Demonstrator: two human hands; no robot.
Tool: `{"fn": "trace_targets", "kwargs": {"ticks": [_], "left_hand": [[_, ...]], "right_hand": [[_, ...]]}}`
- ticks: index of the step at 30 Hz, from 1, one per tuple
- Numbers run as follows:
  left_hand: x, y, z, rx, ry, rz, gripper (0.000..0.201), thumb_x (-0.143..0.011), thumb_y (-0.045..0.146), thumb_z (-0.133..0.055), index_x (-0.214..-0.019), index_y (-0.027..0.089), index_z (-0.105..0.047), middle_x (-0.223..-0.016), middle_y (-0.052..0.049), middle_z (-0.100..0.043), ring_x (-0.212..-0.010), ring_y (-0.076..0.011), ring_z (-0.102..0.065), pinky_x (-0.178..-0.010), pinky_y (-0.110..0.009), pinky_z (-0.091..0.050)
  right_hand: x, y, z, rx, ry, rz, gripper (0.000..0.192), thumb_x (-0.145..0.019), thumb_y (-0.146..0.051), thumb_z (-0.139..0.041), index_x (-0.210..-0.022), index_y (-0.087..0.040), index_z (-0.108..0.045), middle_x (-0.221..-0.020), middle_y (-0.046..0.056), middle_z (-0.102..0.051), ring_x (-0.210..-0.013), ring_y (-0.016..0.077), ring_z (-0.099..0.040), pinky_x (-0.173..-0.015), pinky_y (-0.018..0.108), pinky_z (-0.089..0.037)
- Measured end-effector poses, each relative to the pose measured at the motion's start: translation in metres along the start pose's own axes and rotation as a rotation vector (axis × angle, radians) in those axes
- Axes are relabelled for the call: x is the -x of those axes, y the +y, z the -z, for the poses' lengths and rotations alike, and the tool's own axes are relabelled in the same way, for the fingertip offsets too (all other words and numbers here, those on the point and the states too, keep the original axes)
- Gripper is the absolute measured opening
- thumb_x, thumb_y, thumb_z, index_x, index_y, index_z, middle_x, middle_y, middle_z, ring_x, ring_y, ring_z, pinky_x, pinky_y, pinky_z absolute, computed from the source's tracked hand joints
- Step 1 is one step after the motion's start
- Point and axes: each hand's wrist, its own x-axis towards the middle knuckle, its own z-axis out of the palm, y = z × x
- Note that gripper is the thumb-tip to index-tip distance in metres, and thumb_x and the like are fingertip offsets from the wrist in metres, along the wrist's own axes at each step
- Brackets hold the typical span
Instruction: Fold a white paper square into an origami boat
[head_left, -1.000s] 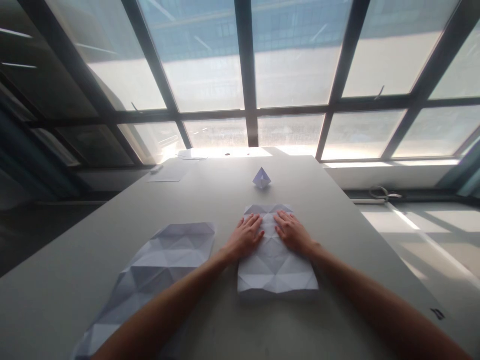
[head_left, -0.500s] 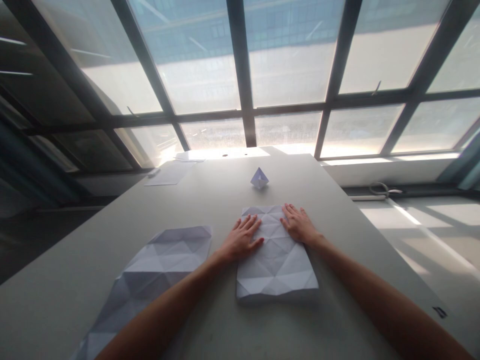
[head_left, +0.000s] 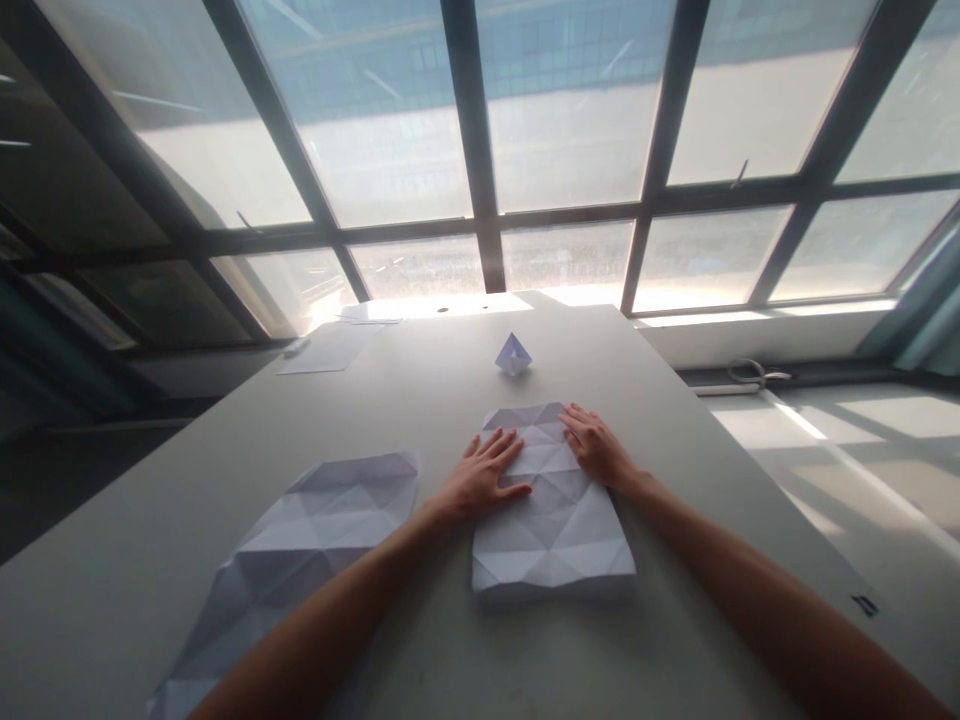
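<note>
A creased sheet of white paper (head_left: 551,530) lies on the white table in front of me, marked with a grid of diagonal folds. My left hand (head_left: 484,478) rests flat on its left side, fingers spread and pointing to the far edge. On the far right corner lies my right hand (head_left: 596,445), its fingers stretched out over the paper's edge. The near edge of the sheet bends up a little from the tabletop. Left of it is a second, larger creased sheet (head_left: 322,515), partly hidden under my left forearm.
A small folded paper shape (head_left: 514,355) stands on the table (head_left: 420,400) beyond the sheet. Flat papers (head_left: 319,350) lie at the far left. A small dark object (head_left: 865,605) sits near the right edge. Windows rise behind the table, and a coiled cable (head_left: 746,372) is at right.
My right hand's fingers have drawn slightly together at the far right corner. My left hand stays nearly in place on the paper. The whole view has shifted slightly.
</note>
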Motion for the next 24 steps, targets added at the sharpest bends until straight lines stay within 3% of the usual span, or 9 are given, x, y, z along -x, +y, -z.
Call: {"fn": "trace_targets", "kwargs": {"ticks": [24], "left_hand": [[0.001, 0.006, -0.001, 0.02, 0.031, -0.004, 0.08, -0.084, 0.073, -0.04, -0.149, 0.031, -0.025, -0.156, -0.002, -0.022, -0.144, -0.0274, -0.015, -0.116, -0.048, -0.01]], "right_hand": [[0.01, 0.0, 0.005, 0.091, -0.157, 0.027, 0.044, -0.097, -0.035, -0.037, -0.136, -0.019, -0.049, -0.147, 0.011, -0.04, -0.138, 0.0214, -0.032, -0.114, 0.041, -0.022]]}}
